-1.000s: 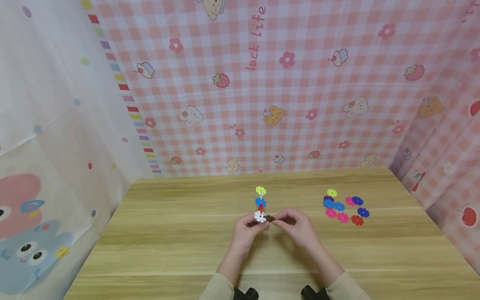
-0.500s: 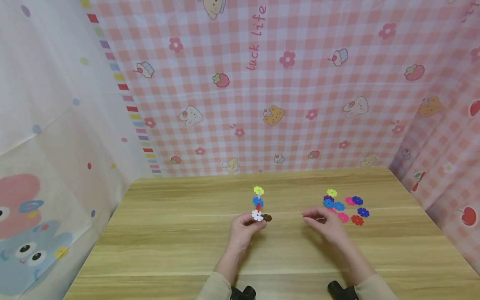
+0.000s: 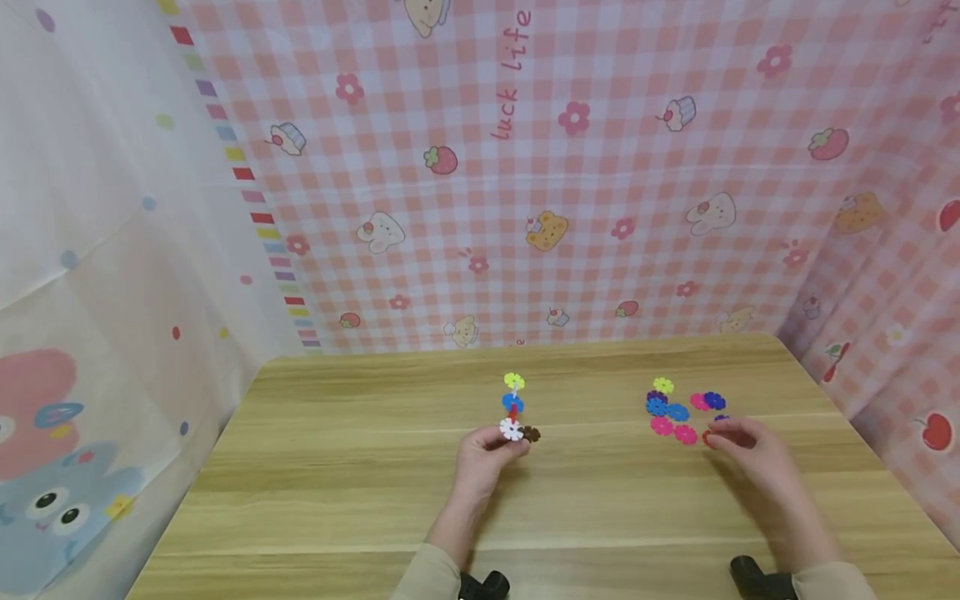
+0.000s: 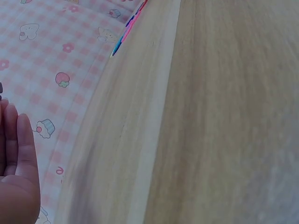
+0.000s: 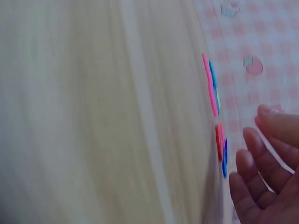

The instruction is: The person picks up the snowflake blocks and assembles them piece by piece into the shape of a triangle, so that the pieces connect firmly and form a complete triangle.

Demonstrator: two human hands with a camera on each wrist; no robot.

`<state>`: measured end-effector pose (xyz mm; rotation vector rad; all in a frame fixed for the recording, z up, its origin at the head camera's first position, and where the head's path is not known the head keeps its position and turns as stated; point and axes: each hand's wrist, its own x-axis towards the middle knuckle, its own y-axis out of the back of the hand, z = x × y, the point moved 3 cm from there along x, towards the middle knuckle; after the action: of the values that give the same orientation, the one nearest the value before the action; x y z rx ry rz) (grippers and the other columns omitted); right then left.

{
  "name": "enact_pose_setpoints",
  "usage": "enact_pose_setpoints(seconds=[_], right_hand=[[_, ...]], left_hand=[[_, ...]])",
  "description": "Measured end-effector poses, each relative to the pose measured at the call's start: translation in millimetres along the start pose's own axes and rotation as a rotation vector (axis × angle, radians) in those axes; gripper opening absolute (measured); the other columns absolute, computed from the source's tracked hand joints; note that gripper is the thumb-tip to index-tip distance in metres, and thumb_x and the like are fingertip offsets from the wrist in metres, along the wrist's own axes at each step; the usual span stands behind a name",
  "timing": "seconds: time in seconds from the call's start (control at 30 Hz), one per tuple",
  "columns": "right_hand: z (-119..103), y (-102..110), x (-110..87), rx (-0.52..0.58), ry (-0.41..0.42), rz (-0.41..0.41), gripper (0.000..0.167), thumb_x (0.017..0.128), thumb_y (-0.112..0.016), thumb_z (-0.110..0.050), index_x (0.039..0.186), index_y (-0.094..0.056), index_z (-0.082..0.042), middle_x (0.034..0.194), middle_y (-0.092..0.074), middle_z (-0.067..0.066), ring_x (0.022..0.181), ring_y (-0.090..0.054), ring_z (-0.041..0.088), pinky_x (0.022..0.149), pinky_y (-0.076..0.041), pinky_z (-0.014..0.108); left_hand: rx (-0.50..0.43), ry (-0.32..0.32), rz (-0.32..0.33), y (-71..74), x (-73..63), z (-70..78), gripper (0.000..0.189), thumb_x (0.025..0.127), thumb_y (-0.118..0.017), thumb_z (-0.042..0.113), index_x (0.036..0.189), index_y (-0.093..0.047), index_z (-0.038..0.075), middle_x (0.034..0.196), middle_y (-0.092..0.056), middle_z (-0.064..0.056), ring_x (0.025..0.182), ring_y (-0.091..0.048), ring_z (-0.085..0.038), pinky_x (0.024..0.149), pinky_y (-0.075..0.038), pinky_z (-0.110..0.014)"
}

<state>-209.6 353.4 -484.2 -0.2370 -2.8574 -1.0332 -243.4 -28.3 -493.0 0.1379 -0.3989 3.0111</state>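
My left hand [image 3: 483,462] pinches the near end of a chain of flower-shaped interlocking discs, by a white disc [image 3: 512,430]. A brown disc [image 3: 531,434] joins the white one on its right. Beyond it run a red disc [image 3: 513,412] seen edge-on, a blue disc [image 3: 513,403] and a yellow disc [image 3: 513,381]. Over at the right, my right hand [image 3: 752,452] reaches to the loose discs and partly covers a red disc [image 3: 707,438]. In the right wrist view its fingers are loosely bent and apart from the red disc [image 5: 219,143], which lies flat.
Loose discs lie on the wooden table [image 3: 337,467] at the right: two pink discs side by side, the nearer a pink disc [image 3: 686,435], plus a light blue disc [image 3: 678,412], a yellow-green disc [image 3: 663,385] and a dark blue disc [image 3: 715,401]. A checked cloth [image 3: 450,208] hangs behind.
My right hand has let go of the brown disc and moved right to the loose discs. The left hand has shifted slightly left with the chain.
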Motion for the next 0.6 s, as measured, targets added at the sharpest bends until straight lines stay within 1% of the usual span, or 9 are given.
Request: enact_pose_setpoints(seconds=[0.03, 0.07, 0.17, 0.27, 0.3, 0.4, 0.53, 0.6], right_hand=[[4.0, 2.6, 0.1, -0.007, -0.016, -0.003, 0.033, 0.095, -0.068, -0.018, 0.114, -0.065, 0.009, 0.105, -0.067, 0.021, 0.082, -0.051, -0.009, 0.071, -0.044, 0.013], [7.6, 4.8, 0.2, -0.017, -0.028, -0.004, 0.035, 0.095, -0.069, -0.018, 0.114, -0.064, 0.01, 0.105, -0.068, 0.021, 0.081, -0.051, -0.01, 0.071, -0.044, 0.013], [15.5, 8.8, 0.1, -0.015, -0.059, -0.011, 0.037, 0.093, -0.07, -0.018, 0.115, -0.063, 0.011, 0.103, -0.068, 0.02, 0.08, -0.052, -0.009, 0.07, -0.044, 0.013], [20.1, 10.5, 0.5, -0.025, -0.08, -0.031, 0.041, 0.092, -0.072, -0.02, 0.117, -0.062, 0.011, 0.102, -0.069, 0.018, 0.08, -0.054, -0.006, 0.071, -0.044, 0.013], [21.1, 10.7, 0.8, -0.032, -0.087, -0.039, 0.042, 0.091, -0.073, -0.021, 0.117, -0.062, 0.01, 0.101, -0.069, 0.017, 0.081, -0.054, -0.004, 0.07, -0.044, 0.014], [22.4, 11.6, 3.4, -0.078, -0.078, -0.062, 0.043, 0.091, -0.073, -0.022, 0.118, -0.062, 0.009, 0.1, -0.069, 0.016, 0.081, -0.056, 0.004, 0.07, -0.045, 0.02], [22.1, 11.5, 8.8, -0.147, -0.048, -0.086, 0.042, 0.09, -0.074, -0.022, 0.118, -0.064, 0.008, 0.094, -0.068, 0.013, 0.082, -0.057, 0.015, 0.072, -0.045, 0.033], [22.0, 10.3, 11.2, -0.174, -0.043, -0.101, 0.042, 0.09, -0.074, -0.022, 0.119, -0.064, 0.007, 0.092, -0.066, 0.011, 0.082, -0.056, 0.019, 0.073, -0.044, 0.037]], left_hand=[[0.0, -0.014, -0.006, 0.5, -0.2, 0.2, 0.015, 0.075, -0.077, -0.008, 0.089, -0.076, -0.003, 0.087, -0.075, -0.008, 0.077, -0.067, -0.01, 0.072, -0.055, -0.022], [0.008, -0.044, -0.017, 1.1, -0.5, 0.5, 0.015, 0.076, -0.077, -0.007, 0.09, -0.076, -0.002, 0.087, -0.075, -0.007, 0.077, -0.067, -0.01, 0.072, -0.055, -0.022], [0.022, -0.064, -0.023, 2.8, -1.0, 1.0, 0.014, 0.076, -0.079, -0.004, 0.089, -0.076, -0.002, 0.086, -0.074, -0.004, 0.076, -0.066, -0.01, 0.071, -0.055, -0.022], [0.042, -0.025, -0.004, 3.6, -1.0, 1.7, 0.017, 0.076, -0.078, -0.005, 0.091, -0.073, -0.007, 0.086, -0.074, -0.005, 0.077, -0.065, -0.011, 0.072, -0.055, -0.023], [0.042, 0.006, 0.008, 3.7, -0.8, 1.7, 0.018, 0.075, -0.078, -0.006, 0.092, -0.072, -0.01, 0.086, -0.073, -0.006, 0.076, -0.065, -0.011, 0.072, -0.054, -0.023], [0.049, 0.048, 0.024, 3.2, -0.3, 2.3, 0.021, 0.076, -0.076, -0.01, 0.094, -0.068, -0.015, 0.087, -0.074, -0.009, 0.076, -0.065, -0.011, 0.073, -0.054, -0.023], [0.042, 0.06, 0.026, 2.5, 0.0, 3.1, 0.021, 0.076, -0.074, -0.012, 0.095, -0.067, -0.017, 0.086, -0.074, -0.009, 0.075, -0.065, -0.01, 0.072, -0.054, -0.023], [0.041, 0.063, 0.026, 2.5, -0.1, 3.1, 0.021, 0.076, -0.074, -0.013, 0.095, -0.067, -0.017, 0.086, -0.074, -0.009, 0.075, -0.065, -0.01, 0.072, -0.054, -0.022]])
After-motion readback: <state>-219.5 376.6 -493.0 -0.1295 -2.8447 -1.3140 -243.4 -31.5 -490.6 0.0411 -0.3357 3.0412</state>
